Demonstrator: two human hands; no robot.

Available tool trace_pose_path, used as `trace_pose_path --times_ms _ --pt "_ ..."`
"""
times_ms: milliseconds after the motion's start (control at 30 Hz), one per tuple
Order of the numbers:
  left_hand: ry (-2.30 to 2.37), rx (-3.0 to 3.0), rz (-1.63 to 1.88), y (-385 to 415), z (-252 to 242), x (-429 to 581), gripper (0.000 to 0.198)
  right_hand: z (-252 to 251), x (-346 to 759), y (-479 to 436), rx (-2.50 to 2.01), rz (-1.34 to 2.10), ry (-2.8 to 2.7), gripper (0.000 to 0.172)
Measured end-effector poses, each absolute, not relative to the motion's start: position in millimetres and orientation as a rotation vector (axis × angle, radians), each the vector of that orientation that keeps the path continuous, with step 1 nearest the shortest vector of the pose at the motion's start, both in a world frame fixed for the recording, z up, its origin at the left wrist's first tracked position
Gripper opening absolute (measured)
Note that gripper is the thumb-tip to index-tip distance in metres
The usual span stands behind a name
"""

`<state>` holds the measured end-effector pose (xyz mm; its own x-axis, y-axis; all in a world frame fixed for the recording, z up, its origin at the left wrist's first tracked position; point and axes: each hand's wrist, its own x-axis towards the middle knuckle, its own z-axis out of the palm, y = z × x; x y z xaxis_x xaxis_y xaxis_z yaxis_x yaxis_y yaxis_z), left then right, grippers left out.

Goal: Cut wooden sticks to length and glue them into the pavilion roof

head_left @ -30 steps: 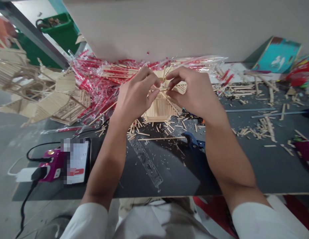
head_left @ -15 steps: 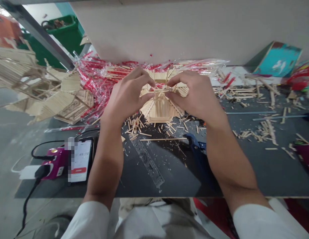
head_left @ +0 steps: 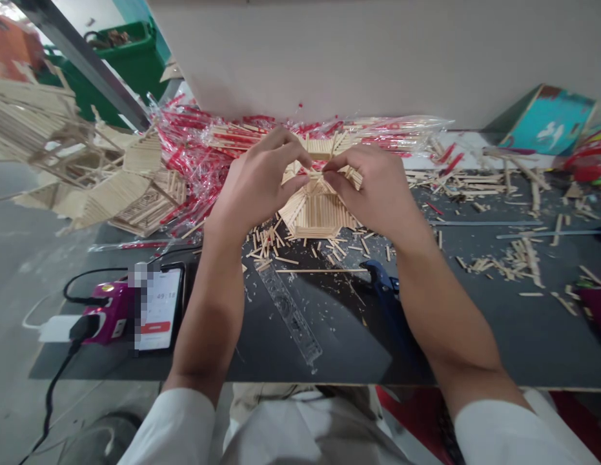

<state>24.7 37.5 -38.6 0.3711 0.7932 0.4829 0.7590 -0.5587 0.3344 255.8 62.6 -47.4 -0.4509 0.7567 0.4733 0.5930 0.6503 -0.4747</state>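
A small model of thin wooden sticks (head_left: 319, 213), with sloped, roof-like panels, stands in the middle of the dark table. My left hand (head_left: 264, 177) reaches its top from the left, thumb and index finger bent around the small stick frame there. From the other side my right hand (head_left: 375, 184) pinches a thin stick at the same spot, fingertips close to those of my left. The fingers partly cover the top of the model. Short cut sticks (head_left: 268, 242) lie scattered around its base.
Nearer me are a clear ruler (head_left: 290, 313) and a blue-handled tool (head_left: 385, 290). A phone (head_left: 159, 310) and a purple power adapter (head_left: 109, 313) sit at left. Larger stick models (head_left: 111, 187) stand behind them. Red-and-clear plastic wrappers (head_left: 193, 155) pile along the back.
My fingertips have drawn closer together over the model's top. My right hand has shifted slightly left across it. The whole view has moved a little.
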Motion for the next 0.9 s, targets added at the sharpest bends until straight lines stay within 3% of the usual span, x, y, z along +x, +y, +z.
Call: trace_pose_path --times_ms 367,567,900 --pt "1.413 2.556 0.953 36 -37 27 0.016 -45 257 62 -1.029 0.350 -2.196 0.009" --pt "1.412 2.575 0.943 34 -37 36 0.015 -30 274 59 -1.010 0.351 -2.238 0.021" --pt "1.438 2.600 0.877 34 -39 46 0.014 -35 278 64 -1.021 0.321 -2.189 0.012"
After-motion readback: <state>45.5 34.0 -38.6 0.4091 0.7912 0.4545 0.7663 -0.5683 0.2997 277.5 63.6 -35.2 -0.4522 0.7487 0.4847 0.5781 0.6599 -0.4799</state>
